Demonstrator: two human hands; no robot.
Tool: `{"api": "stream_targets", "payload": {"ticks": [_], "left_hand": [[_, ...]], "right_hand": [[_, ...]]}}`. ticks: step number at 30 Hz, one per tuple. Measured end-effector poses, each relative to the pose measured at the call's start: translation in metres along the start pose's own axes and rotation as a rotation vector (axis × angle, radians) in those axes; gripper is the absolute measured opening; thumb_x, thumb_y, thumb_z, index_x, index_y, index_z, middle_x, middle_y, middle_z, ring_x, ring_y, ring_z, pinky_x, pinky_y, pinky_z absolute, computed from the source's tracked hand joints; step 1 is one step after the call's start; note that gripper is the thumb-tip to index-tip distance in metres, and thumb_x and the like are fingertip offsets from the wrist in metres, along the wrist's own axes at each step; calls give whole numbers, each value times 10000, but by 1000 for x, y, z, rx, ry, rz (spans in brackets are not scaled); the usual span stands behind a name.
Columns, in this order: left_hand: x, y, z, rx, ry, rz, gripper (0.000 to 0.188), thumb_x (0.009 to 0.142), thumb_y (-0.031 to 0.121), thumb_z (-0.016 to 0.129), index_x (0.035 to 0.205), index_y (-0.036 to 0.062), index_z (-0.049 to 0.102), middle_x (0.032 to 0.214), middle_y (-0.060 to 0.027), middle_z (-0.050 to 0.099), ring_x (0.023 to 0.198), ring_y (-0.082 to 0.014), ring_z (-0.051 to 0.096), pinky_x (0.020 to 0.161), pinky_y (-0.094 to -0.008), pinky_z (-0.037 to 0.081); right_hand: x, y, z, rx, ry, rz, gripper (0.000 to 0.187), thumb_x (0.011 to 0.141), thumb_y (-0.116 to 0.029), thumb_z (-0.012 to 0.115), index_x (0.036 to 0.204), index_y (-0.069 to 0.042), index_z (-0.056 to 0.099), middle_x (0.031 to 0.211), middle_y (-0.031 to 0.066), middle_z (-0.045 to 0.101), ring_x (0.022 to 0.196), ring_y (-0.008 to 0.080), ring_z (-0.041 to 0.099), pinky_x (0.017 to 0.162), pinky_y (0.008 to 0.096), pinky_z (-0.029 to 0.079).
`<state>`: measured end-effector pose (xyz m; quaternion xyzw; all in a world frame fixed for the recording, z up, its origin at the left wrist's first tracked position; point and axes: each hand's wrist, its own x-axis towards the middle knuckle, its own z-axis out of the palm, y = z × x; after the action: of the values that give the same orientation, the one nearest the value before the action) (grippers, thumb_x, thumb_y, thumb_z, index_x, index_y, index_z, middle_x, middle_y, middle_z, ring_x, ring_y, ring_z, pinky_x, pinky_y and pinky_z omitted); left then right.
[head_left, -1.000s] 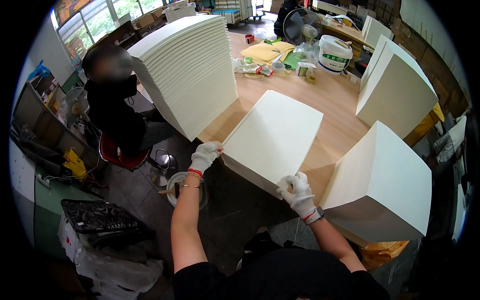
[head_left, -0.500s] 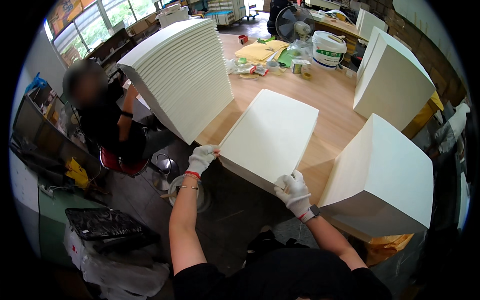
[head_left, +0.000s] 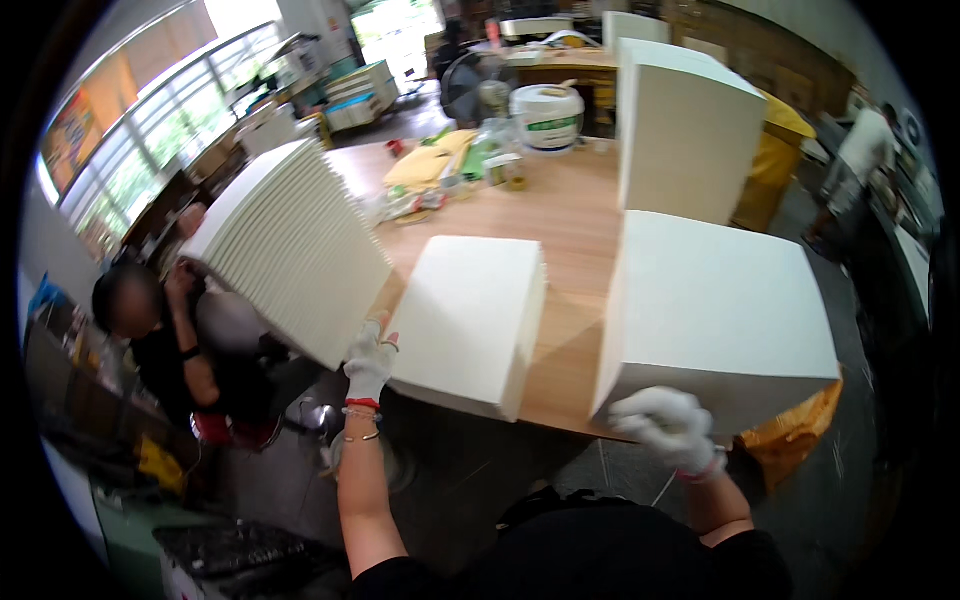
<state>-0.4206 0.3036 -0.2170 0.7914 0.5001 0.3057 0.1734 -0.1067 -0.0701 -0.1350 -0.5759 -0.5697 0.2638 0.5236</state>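
Note:
My left hand point(head_left: 370, 357), in a white glove with bare fingertips, is at the near left corner of the middle stack of white sheets point(head_left: 470, 310). Its fingers are stretched out and apart, holding nothing. My right hand point(head_left: 665, 425), gloved too and slightly blurred, hovers by the lower front side of the right-hand white stack point(head_left: 720, 290). Its fingers are curled in, and nothing shows in them. Left of the middle stack stands a tall white stack with ridged, stepped layers point(head_left: 290, 250). All three rest on a wooden table point(head_left: 575, 290).
Another tall white stack point(head_left: 685, 140) stands at the far right. A white bucket point(head_left: 547, 120), yellow sheets point(head_left: 430, 165) and a fan point(head_left: 468, 88) are at the back. A seated co-worker point(head_left: 165, 335) is at the left; another person point(head_left: 860, 160) is far right. An orange bag point(head_left: 800, 430) hangs below the table edge.
My right hand has left the middle stack's near right corner and moved right to the right-hand stack. My left hand's fingers have spread at the corner. The view has turned to the right.

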Motion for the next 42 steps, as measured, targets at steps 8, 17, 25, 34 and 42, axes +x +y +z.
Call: {"api": "stream_targets", "payload": {"ticks": [8,17,25,34,42], "left_hand": [[-45,356,22,-534,-338,1250,414,687,-57,791,1063,40,649,1138,-115,689,1058,-313,667,907,-393,541],[-110,523,116,-10,-808,1387,193,835,209,679,970,78,634,1064,-85,651,1011,-291,632,800,-404,529],[-107,520,159,-393,-762,1475,121,819,102,667,856,45,567,936,-83,630,829,-266,614,744,-350,515],[-101,517,144,-474,-996,1173,337,762,98,828,858,39,509,1021,-59,648,789,-145,551,725,-296,483],[-102,512,146,-574,-965,1159,375,811,113,780,1127,21,600,1067,-107,626,925,-209,599,825,-319,487]], "right_hand": [[-119,24,-191,-975,1205,107,149,935,-134,603,1006,-9,641,1010,141,647,999,298,609,932,430,471],[-118,6,-235,-1013,750,22,270,944,-273,610,806,-42,582,726,141,546,720,294,574,681,417,451],[-79,1,-235,-1251,771,-382,170,907,-189,626,880,-23,604,717,111,509,678,278,546,638,395,446],[-83,7,-232,-1199,890,-311,232,847,-103,604,1057,-7,582,729,83,488,643,250,537,569,378,430],[-77,1,-226,-721,1013,-277,286,940,-195,629,740,-22,520,653,136,448,613,301,504,585,408,412]]}}
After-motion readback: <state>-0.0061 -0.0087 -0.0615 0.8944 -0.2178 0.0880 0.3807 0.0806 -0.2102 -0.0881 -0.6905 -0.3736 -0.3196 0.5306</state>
